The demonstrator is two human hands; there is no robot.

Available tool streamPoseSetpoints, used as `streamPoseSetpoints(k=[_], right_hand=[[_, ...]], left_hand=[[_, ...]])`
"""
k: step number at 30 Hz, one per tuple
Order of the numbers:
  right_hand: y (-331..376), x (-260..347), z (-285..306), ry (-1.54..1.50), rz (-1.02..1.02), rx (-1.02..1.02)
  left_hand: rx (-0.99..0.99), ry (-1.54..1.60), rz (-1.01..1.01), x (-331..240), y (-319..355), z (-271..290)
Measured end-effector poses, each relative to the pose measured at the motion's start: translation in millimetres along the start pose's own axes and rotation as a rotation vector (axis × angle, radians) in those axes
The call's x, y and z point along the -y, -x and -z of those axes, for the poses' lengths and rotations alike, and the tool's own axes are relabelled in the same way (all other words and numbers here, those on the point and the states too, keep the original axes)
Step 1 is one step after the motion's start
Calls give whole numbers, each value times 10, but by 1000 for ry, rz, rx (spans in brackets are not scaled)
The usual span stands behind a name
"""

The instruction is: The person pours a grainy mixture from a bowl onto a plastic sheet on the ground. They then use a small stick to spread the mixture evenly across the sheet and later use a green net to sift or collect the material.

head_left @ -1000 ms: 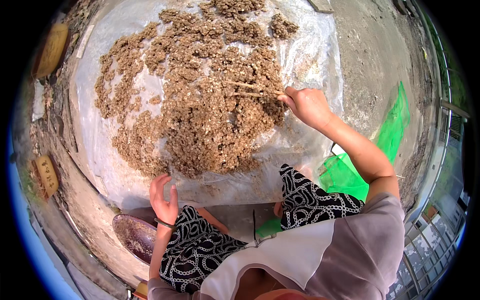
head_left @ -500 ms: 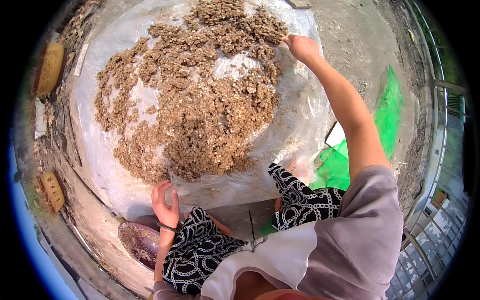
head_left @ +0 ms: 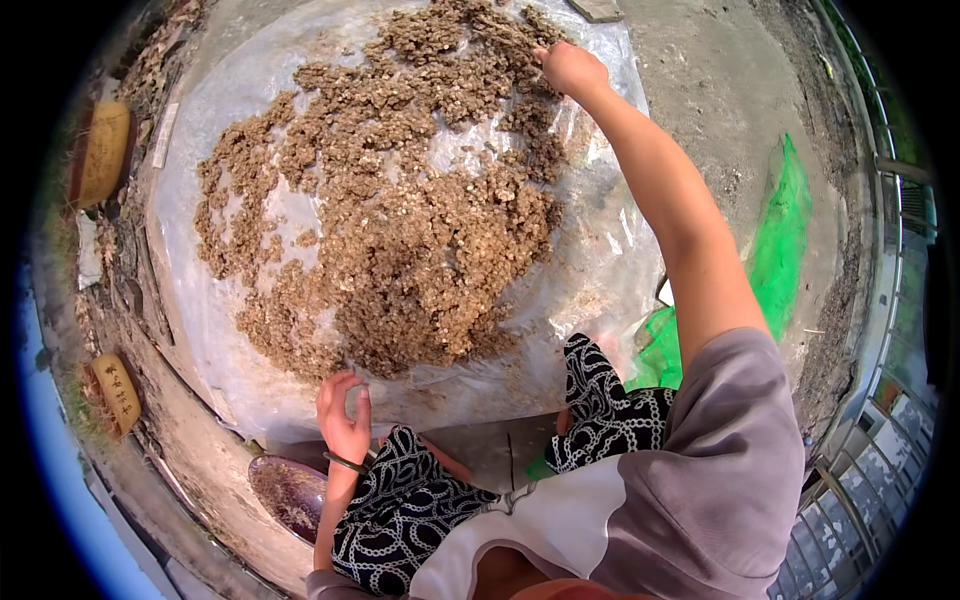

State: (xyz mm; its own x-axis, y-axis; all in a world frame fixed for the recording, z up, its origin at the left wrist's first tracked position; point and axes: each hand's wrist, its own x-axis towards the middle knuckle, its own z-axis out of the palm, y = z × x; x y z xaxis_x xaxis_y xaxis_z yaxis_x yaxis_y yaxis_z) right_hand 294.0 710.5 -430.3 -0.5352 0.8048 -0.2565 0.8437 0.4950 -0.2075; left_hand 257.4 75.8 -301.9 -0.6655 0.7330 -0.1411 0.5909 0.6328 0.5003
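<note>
Brown, flaky, crumbly clumps (head_left: 430, 235) lie spread in an uneven layer over a clear plastic sheet (head_left: 590, 235). My right hand (head_left: 574, 70) reaches to the far right edge of the layer, its fingers closed together against the clumps. What those fingertips hold, if anything, is hidden. By the layer's near edge hovers my left hand (head_left: 343, 415), empty, with curved fingers and the thumb apart from them. A dark bangle (head_left: 347, 462) circles the left wrist.
Green netting (head_left: 782, 235) lies on the ground to the right. A dark red basin (head_left: 288, 492) with brown bits stands near left. Two yellow-brown rounded objects (head_left: 104, 155) rest along the left side. A metal railing (head_left: 860, 500) runs at the right. A flat slab (head_left: 597, 10) touches the sheet's far edge.
My right hand has shifted left and slightly farther away along the clumps. My left hand has moved a little right and nearer in the picture, as the whole view shifted slightly.
</note>
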Motion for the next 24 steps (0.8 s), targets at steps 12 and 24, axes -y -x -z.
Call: streamPoseSetpoints(k=[12, 24], right_hand=[[-50, 1083, -5, -70, 224, 49], [1567, 435, 190, 61, 401, 233]], left_hand=[[35, -111, 209, 45, 622, 446], [130, 124, 114, 43, 493, 233]])
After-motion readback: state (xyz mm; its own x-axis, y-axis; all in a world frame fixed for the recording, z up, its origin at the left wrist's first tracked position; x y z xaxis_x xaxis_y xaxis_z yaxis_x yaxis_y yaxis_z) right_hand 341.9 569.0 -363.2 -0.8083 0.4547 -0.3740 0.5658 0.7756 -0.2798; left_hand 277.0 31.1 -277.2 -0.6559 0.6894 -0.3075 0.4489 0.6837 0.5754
